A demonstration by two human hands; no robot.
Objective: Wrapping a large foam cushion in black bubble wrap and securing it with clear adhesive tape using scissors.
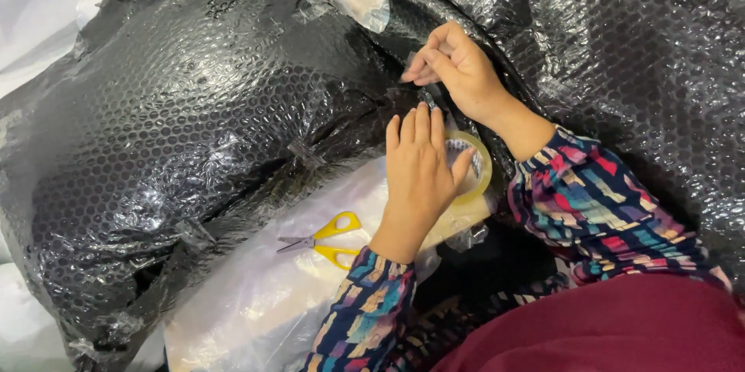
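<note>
Nearest the camera, patterned sleeves [372,302] run up to both hands over a clear plastic sheet [256,302], on which yellow-handled scissors [322,240] lie shut and untouched, just left of the left wrist. The left hand [419,166] rests flat, fingers together and extended, its thumb hooked against a roll of clear tape [475,170] that stands tilted beneath the palm; it steadies the roll rather than clamping it. Just beyond, the right hand [458,69] has its fingertips pinched together at a seam of the black bubble wrap [194,108], seemingly on the tape's free end, though the strip itself is too clear to make out. The step in hand looks like taping the wrap closed: the strip is being pressed onto the seam where two wrapped bundles meet. Next, I judge, the strip wants smoothing flat and cutting, which would call for the scissors. As for containers, the large bundle at left is fully swathed, with short bits of tape already on it, and what it encloses is hidden; the farther bundle [621,46] at upper right is equally opaque.
</note>
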